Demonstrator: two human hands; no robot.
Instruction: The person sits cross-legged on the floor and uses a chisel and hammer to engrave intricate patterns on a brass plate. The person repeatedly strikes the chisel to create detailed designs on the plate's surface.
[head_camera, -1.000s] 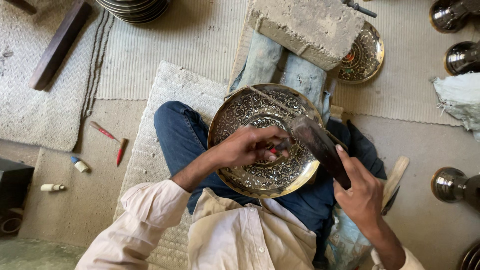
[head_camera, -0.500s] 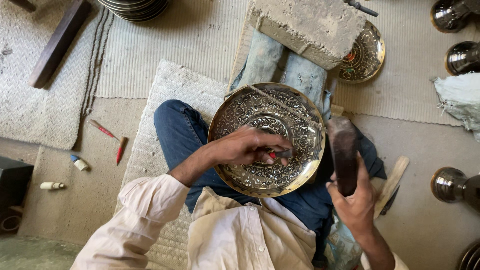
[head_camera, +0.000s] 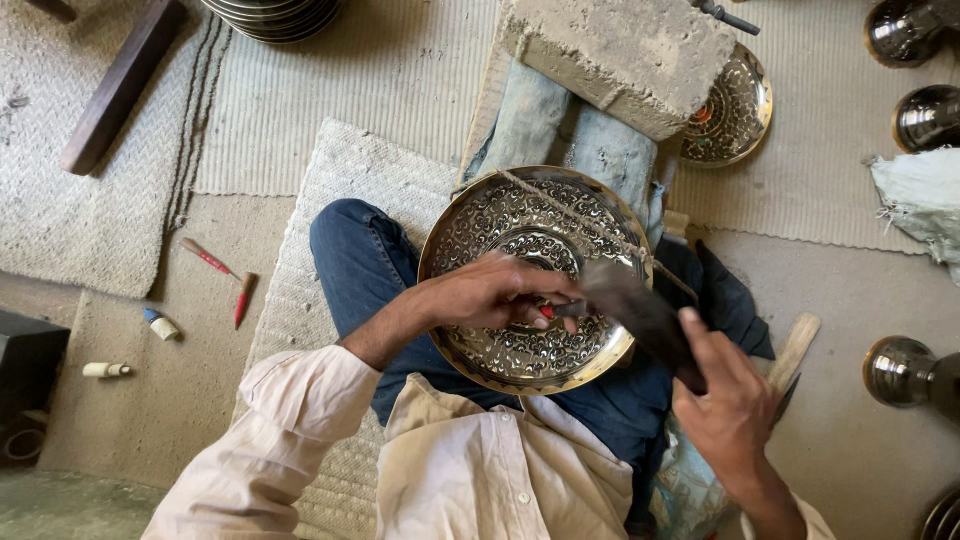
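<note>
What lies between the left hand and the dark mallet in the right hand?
In the head view, a small chisel with a red handle bridges that stretch: the left hand holds it on the engraved brass plate, and the dark mallet in the right hand meets its end.

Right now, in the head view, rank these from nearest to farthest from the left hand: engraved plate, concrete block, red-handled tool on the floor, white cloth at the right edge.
From the left hand:
1. Engraved plate, under the hand, on the lap.
2. Concrete block, up and to the right, over the shins.
3. Red-handled tool, on the floor to the left.
4. White cloth, far right edge.
</note>
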